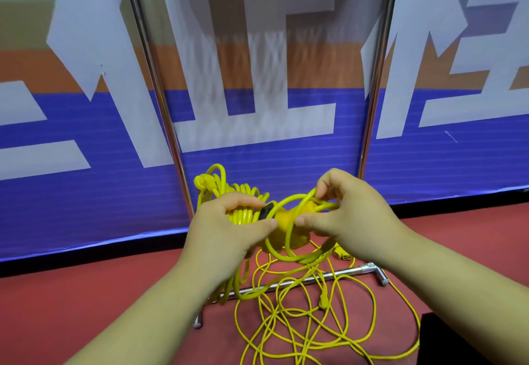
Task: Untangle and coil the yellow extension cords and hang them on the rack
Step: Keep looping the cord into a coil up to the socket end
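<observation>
Head view: hands on yellow cord before the rack [156,84].
Left hand [229,223] grips the coiled bundle [243,188]; right hand [350,215] pinches a loop [297,197] around the socket block [282,218]. Loose cord [324,301] sprawls across the rack's base bar [343,273].

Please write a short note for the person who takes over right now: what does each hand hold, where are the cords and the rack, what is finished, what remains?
Left hand: grips the coiled bundle of thick yellow cord.
Right hand: pinches a loop of thick cord beside the socket block.
Thin cord: lies tangled on the floor, across the base bar.
Done: part of the thick cord is coiled.
Left: free the loop, coil the rest, hang the coils on the rack.
</observation>
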Demonstrator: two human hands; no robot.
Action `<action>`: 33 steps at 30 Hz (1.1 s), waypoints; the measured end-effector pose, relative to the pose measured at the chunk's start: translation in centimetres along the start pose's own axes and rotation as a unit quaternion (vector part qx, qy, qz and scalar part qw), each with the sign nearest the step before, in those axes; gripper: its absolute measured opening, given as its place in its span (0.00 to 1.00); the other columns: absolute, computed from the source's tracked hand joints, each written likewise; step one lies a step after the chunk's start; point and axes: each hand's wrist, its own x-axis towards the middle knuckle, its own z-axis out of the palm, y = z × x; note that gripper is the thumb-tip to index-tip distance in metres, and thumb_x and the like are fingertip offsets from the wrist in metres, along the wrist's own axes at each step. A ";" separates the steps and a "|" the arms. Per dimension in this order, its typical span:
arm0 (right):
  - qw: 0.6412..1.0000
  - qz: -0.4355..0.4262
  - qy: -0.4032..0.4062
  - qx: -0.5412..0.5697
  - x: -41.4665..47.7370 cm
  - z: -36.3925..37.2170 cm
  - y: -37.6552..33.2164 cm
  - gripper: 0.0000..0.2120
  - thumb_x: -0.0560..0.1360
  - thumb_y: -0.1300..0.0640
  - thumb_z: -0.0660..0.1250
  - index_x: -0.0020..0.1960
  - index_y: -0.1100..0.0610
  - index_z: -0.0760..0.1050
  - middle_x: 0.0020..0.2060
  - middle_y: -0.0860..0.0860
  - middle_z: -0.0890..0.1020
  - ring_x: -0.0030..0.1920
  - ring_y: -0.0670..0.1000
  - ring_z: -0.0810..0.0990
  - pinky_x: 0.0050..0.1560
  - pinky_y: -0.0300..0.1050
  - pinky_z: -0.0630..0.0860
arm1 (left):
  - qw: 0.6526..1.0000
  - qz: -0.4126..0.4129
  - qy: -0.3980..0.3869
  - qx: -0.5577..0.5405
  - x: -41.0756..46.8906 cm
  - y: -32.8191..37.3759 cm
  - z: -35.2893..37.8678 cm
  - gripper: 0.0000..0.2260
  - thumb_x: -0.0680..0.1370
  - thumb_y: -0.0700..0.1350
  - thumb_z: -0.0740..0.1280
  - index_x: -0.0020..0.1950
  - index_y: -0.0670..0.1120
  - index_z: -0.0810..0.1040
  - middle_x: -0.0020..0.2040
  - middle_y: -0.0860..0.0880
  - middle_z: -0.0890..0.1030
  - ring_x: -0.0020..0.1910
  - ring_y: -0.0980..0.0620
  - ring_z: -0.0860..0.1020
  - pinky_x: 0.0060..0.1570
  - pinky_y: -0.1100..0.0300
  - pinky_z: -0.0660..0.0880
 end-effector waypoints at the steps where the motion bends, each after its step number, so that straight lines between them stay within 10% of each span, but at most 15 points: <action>1: 1.000 -0.004 -0.007 -0.001 0.0 0.2 0.0 0.22 0.62 0.48 0.82 0.42 0.49 0.69 0.36 0.48 0.82 0.33 0.51 0.79 0.35 0.50 0.78 | 1.000 0.008 -0.005 0.019 0.0 -0.1 0.0 0.10 0.69 0.41 0.80 0.45 0.51 0.84 0.25 0.52 0.78 0.22 0.51 0.76 0.24 0.63 0.71; 11: 0.998 -0.021 -0.062 0.013 -0.2 0.0 -0.4 0.17 0.68 0.56 0.79 0.43 0.52 0.69 0.26 0.45 0.74 0.24 0.44 0.67 0.28 0.37 0.69 | 0.996 -0.050 -0.042 -0.068 -0.3 -0.6 0.0 0.08 0.74 0.36 0.74 0.51 0.47 0.84 0.25 0.40 0.76 0.23 0.47 0.74 0.26 0.58 0.74; 18: 0.992 -0.002 -0.128 0.007 0.3 -0.8 0.2 0.16 0.67 0.59 0.79 0.49 0.47 0.77 0.39 0.57 0.85 0.42 0.58 0.84 0.46 0.55 0.81 | 0.993 -0.064 -0.042 -0.094 -0.1 -0.8 -0.1 0.08 0.74 0.37 0.74 0.51 0.47 0.84 0.25 0.39 0.76 0.24 0.45 0.73 0.27 0.57 0.74; 24: 0.981 -0.039 -0.084 -0.170 0.1 -0.9 -0.6 0.17 0.65 0.45 0.79 0.50 0.45 0.78 0.38 0.42 0.81 0.41 0.42 0.79 0.44 0.40 0.77 | 0.993 -0.061 -0.063 -0.078 -0.2 -0.7 0.2 0.09 0.74 0.37 0.74 0.50 0.49 0.84 0.25 0.41 0.76 0.24 0.47 0.73 0.27 0.58 0.73; 33: 0.886 -0.073 -0.132 -0.438 -0.2 -1.5 -2.6 0.24 0.70 0.31 0.68 0.49 0.50 0.70 0.38 0.49 0.73 0.46 0.57 0.79 0.38 0.45 0.70 | 0.993 -0.055 -0.078 -0.069 -0.6 -0.3 0.9 0.10 0.73 0.35 0.74 0.51 0.47 0.84 0.24 0.43 0.76 0.22 0.50 0.74 0.26 0.61 0.73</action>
